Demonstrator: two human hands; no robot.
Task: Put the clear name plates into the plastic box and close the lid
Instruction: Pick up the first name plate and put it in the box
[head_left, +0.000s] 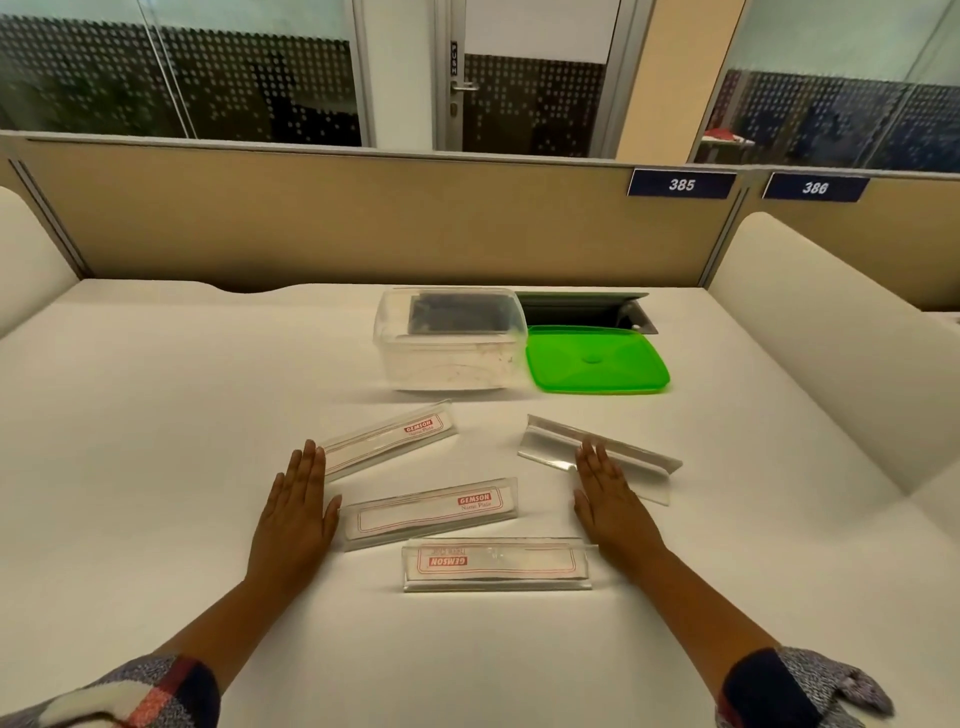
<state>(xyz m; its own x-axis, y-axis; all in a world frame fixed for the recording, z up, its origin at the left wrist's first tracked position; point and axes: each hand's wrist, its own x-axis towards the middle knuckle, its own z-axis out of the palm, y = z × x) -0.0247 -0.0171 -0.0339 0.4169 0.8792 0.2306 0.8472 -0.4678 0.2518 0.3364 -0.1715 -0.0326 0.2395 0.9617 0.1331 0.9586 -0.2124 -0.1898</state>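
— Four clear name plates lie on the white bench (156, 415), all of them outside the plastic box (449, 340). One (387, 439) is at the left of centre, one (431, 512) under it, one (496, 564) lowest in the frame, and one (600, 457) at the right of centre.

— And the hands?

— Both lie flat on the bench with straight fingers, so each grip is apart and holds nothing. The left hand (298, 512) is just beside the left ends of two plates. The right hand (610, 501) has its fingertips at the front edge of the right plate; I cannot tell if they touch it.

— Where is the box?

— At the upper centre, without its lid. Something dark shows through the far wall, but I cannot tell if it is inside. The green lid (597, 358) lies flat just to the right of it.

— How to begin well?

— I think it is best to take one plate by its long edges, because clear plastic is probably slippery, and to turn it along the longer side of the box. The plates should lie flat together, otherwise the lid may not close.
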